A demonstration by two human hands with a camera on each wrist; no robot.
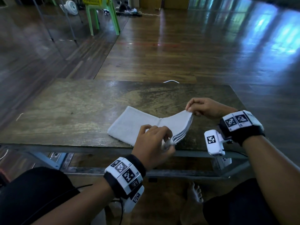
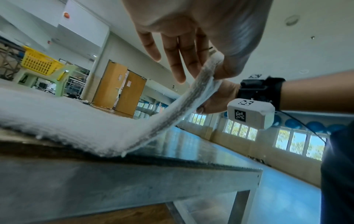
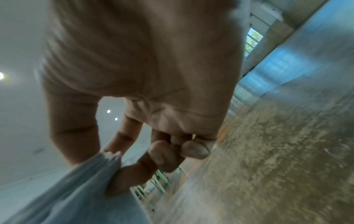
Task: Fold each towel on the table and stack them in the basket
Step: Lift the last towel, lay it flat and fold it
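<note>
A white towel [image 1: 129, 125] with grey stripes at its end lies folded on the wooden table [image 1: 73, 111], near the front edge. Its right end is lifted off the tabletop. My left hand [image 1: 168, 143] pinches the near striped corner, and in the left wrist view thumb and fingers of the left hand [image 2: 210, 63] squeeze the towel [image 2: 57, 115] at its edge. My right hand [image 1: 190, 109] pinches the far corner of the same raised end; the right wrist view shows the right hand [image 3: 113, 159] with thumb and forefinger on the towel [image 3: 76, 194]. The yellow basket [image 1: 92, 0] sits far off on a green chair [image 1: 103, 17].
The table's left half and far strip are bare wood. A metal frame [image 1: 146, 172] runs under the front edge, with my knees and a bare foot [image 1: 194, 194] below. A white fan [image 1: 69, 7] and cables lie on the floor beyond.
</note>
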